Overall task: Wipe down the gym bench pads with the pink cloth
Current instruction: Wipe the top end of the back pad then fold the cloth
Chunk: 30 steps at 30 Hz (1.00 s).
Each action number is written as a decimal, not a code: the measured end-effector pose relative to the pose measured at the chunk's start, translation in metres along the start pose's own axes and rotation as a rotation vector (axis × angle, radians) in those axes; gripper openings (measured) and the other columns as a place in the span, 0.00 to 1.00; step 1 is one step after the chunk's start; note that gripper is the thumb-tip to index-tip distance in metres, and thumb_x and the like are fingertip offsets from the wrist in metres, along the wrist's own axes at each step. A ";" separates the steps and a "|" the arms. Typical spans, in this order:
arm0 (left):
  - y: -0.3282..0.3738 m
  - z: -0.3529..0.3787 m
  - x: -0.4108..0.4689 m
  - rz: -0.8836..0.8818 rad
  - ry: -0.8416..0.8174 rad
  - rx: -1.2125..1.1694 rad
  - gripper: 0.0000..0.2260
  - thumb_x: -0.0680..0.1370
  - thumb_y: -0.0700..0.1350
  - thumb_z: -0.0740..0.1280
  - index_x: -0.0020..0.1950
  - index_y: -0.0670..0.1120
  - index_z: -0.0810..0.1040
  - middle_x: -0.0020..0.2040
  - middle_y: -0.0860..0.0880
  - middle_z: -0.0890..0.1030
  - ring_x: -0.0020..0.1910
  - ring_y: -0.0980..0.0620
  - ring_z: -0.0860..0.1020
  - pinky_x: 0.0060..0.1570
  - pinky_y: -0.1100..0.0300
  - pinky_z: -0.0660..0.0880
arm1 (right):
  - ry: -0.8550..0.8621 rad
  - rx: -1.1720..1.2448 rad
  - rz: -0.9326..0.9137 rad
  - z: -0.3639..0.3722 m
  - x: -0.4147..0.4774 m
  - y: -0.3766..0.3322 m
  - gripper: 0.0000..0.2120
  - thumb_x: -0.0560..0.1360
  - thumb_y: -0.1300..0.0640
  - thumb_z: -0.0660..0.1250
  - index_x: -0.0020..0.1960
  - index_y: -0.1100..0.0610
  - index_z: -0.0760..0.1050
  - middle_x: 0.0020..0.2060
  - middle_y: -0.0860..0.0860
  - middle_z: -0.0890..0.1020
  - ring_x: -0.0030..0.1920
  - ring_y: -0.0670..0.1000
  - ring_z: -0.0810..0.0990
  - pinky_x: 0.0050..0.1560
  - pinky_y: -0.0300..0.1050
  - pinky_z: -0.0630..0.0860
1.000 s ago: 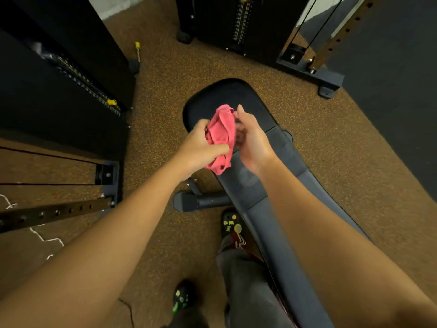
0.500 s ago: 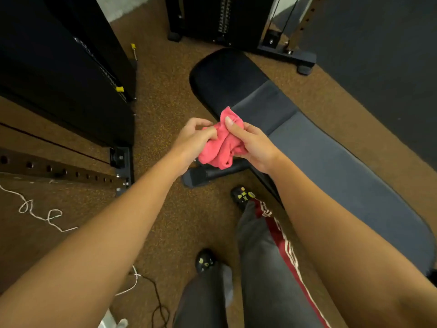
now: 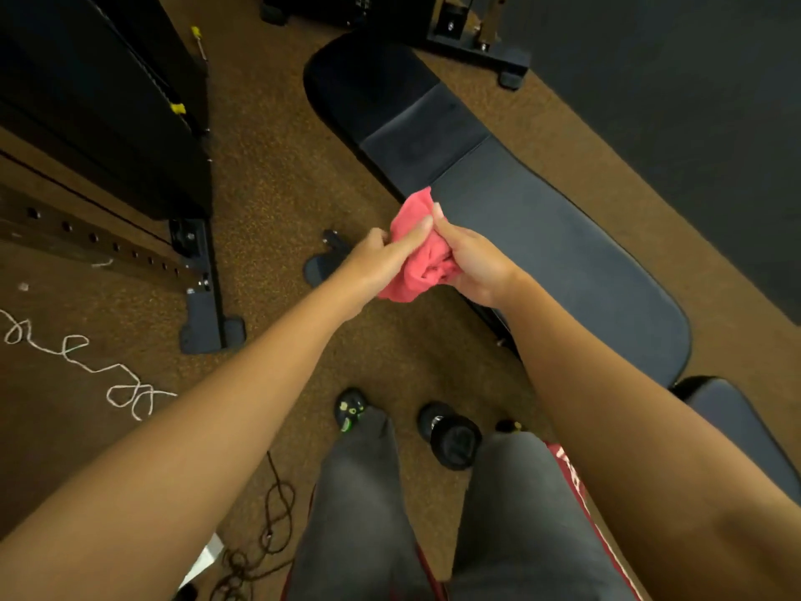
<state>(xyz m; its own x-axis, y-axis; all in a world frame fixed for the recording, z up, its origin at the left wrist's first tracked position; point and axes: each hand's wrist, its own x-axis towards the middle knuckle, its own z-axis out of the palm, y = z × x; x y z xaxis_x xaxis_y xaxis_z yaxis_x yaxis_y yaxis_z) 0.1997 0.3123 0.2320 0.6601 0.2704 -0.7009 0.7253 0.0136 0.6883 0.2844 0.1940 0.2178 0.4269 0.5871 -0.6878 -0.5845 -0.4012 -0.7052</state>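
Note:
A bunched pink cloth [image 3: 418,258] is held between both my hands, just above the near left edge of the bench. My left hand [image 3: 381,258] grips its left side and my right hand [image 3: 470,264] grips its right side. The long dark back pad [image 3: 563,262] runs diagonally from upper left to lower right. A darker rounded head pad [image 3: 368,84] lies at its far end, and a smaller seat pad [image 3: 728,422] shows at the lower right behind my right forearm.
Black weight machines [image 3: 99,101] stand on the left, with a steel frame foot [image 3: 203,297]. A machine base [image 3: 477,41] stands beyond the bench. White cord [image 3: 86,366] and dark cable [image 3: 268,522] lie on the brown floor. My legs and shoes [image 3: 351,412] are below.
The view has swung so the bench now lies further right and more fully in sight. Both hands still hold the cloth, now lower and nearer the bench's left edge.

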 end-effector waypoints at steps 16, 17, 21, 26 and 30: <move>-0.136 0.185 -0.092 -0.158 0.196 -0.426 0.20 0.79 0.57 0.59 0.59 0.44 0.78 0.58 0.48 0.80 0.57 0.50 0.77 0.62 0.53 0.69 | -0.359 0.074 0.172 -0.114 -0.110 0.171 0.27 0.74 0.58 0.67 0.70 0.63 0.63 0.59 0.59 0.76 0.60 0.57 0.76 0.57 0.53 0.77; -0.145 0.199 -0.098 -0.190 0.231 -0.443 0.19 0.80 0.55 0.57 0.61 0.45 0.78 0.58 0.49 0.78 0.58 0.51 0.75 0.63 0.54 0.66 | -0.352 0.057 0.185 -0.121 -0.116 0.185 0.24 0.75 0.59 0.66 0.68 0.63 0.65 0.59 0.58 0.77 0.59 0.56 0.77 0.57 0.53 0.77; -0.183 0.243 -0.116 -0.274 0.430 -0.515 0.12 0.80 0.46 0.59 0.60 0.46 0.77 0.50 0.50 0.77 0.44 0.55 0.73 0.43 0.61 0.67 | -0.308 0.034 0.271 -0.146 -0.132 0.244 0.15 0.78 0.59 0.62 0.64 0.60 0.70 0.55 0.57 0.79 0.56 0.55 0.78 0.60 0.53 0.74; -0.222 0.270 -0.123 -0.318 0.562 -0.448 0.13 0.80 0.40 0.58 0.63 0.41 0.75 0.62 0.44 0.77 0.57 0.51 0.74 0.54 0.60 0.69 | -0.209 0.013 0.368 -0.152 -0.126 0.311 0.16 0.79 0.59 0.61 0.66 0.62 0.68 0.57 0.58 0.78 0.56 0.56 0.78 0.56 0.51 0.76; -0.256 0.287 -0.102 -0.329 0.552 -0.435 0.13 0.80 0.40 0.58 0.61 0.42 0.76 0.58 0.46 0.77 0.53 0.54 0.73 0.44 0.66 0.69 | -0.089 -0.004 0.415 -0.153 -0.101 0.364 0.21 0.78 0.58 0.63 0.68 0.63 0.63 0.63 0.60 0.75 0.59 0.56 0.78 0.50 0.49 0.79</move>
<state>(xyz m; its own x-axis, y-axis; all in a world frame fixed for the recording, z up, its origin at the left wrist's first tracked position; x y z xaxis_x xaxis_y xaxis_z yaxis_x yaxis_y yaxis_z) 0.0029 0.0054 0.0741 0.1482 0.6261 -0.7655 0.6495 0.5221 0.5528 0.1340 -0.1182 0.0041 0.0947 0.4332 -0.8963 -0.6919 -0.6187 -0.3721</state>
